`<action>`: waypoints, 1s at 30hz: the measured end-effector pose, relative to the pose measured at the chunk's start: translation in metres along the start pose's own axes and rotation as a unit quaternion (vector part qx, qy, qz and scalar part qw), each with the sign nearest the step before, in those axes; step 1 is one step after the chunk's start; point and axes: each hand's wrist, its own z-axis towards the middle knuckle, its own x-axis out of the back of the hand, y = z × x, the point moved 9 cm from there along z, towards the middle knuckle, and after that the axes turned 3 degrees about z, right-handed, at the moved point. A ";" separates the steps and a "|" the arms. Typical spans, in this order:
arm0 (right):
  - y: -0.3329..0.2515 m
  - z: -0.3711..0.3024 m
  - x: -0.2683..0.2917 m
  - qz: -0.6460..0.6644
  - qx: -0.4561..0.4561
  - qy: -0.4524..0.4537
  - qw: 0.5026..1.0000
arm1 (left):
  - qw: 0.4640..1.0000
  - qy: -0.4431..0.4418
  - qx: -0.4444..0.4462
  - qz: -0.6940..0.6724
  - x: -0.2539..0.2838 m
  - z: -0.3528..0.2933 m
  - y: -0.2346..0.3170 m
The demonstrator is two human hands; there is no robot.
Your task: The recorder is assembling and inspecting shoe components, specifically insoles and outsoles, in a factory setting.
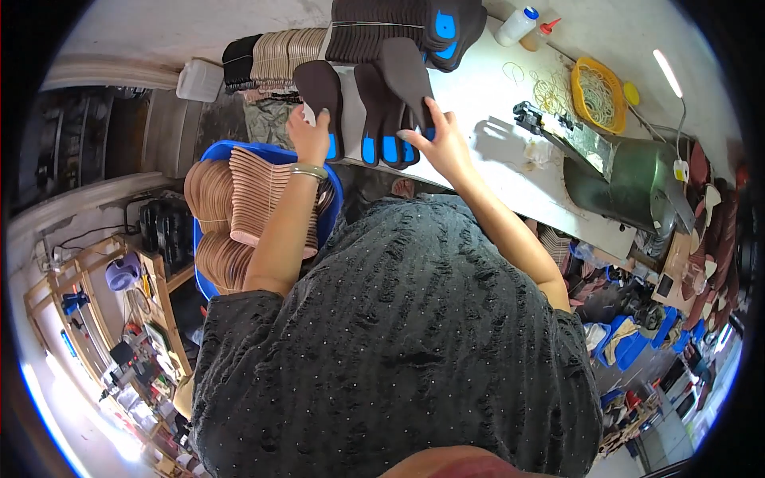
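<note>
My left hand [309,137] pinches the edge of a dark brown insole [319,84], its thumb lying over the face. On the right, my right hand [443,147] grips another dark insole [405,70] near its heel, the index finger along the edge and the thumb across. This one is tilted and overlaps others. Between my hands, several more dark insoles [371,99] lie side by side at the table's near edge, with blue patches [390,149] on their heel ends. The fingers' undersides are hidden in both hands.
Bundled dark insoles [374,36] and beige ones [291,56] line the back of the white table [498,111]. A blue tub [335,203] of pink-beige insoles stands at left. At right are a yellow basket [580,92], bottles [516,26] and a green machine [617,187].
</note>
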 end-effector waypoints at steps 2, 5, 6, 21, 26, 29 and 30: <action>-0.009 0.012 -0.015 0.035 0.034 -0.007 0.999 | 0.989 0.012 0.038 0.141 -0.019 -0.001 -0.012; 0.012 0.032 -0.062 -0.059 0.112 -0.077 0.989 | 0.964 -0.026 0.011 0.266 -0.045 0.012 -0.011; 0.022 0.031 -0.067 -0.087 0.148 -0.045 0.984 | 0.963 -0.126 0.001 0.237 -0.067 0.012 0.001; 0.023 -0.049 0.052 0.387 -0.092 -0.065 0.915 | 0.979 -0.008 -0.202 0.025 -0.012 -0.010 0.105; -0.025 -0.090 0.079 0.755 -0.121 -0.123 0.632 | 0.831 -0.069 -0.543 -0.097 -0.025 -0.089 0.243; -0.022 -0.101 0.098 0.737 -0.099 -0.035 0.668 | 0.783 -0.038 -0.611 -0.112 -0.038 -0.100 0.272; -0.014 -0.103 0.107 0.708 -0.084 0.041 0.700 | 0.759 -0.031 -0.641 -0.108 -0.046 -0.103 0.275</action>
